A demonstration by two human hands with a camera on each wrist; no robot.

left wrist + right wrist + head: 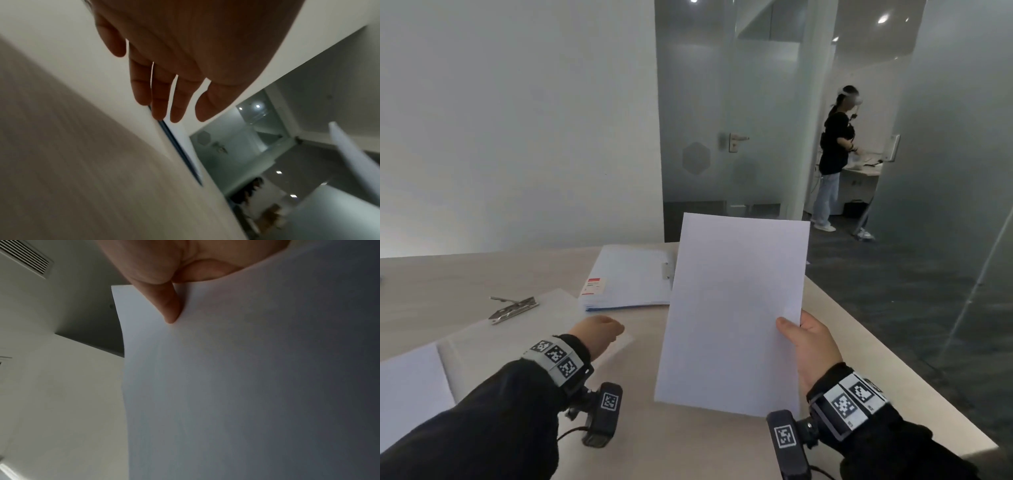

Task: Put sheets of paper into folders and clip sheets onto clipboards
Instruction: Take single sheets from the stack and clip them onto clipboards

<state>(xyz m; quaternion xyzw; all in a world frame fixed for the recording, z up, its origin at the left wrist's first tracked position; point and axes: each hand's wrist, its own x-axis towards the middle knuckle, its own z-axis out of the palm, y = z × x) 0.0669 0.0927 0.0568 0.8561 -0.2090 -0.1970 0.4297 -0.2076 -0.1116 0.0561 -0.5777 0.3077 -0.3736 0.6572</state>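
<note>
A blank white sheet (732,315) stands nearly upright above the table, pinched at its right edge by my right hand (808,342); the right wrist view shows the thumb (166,305) pressed on the sheet (246,386). My left hand (599,334) hovers with straight, relaxed fingers (158,97) over the lower end of a clear clipboard (517,332) with a metal clip (513,308), and holds nothing. A pale blue folder (626,281) with a red-and-white label lies closed behind the clipboard.
More white paper (407,394) lies at the table's left front. The light wooden table (859,359) ends at the right over dark carpet. Beyond a glass partition, a person (832,161) stands at another desk.
</note>
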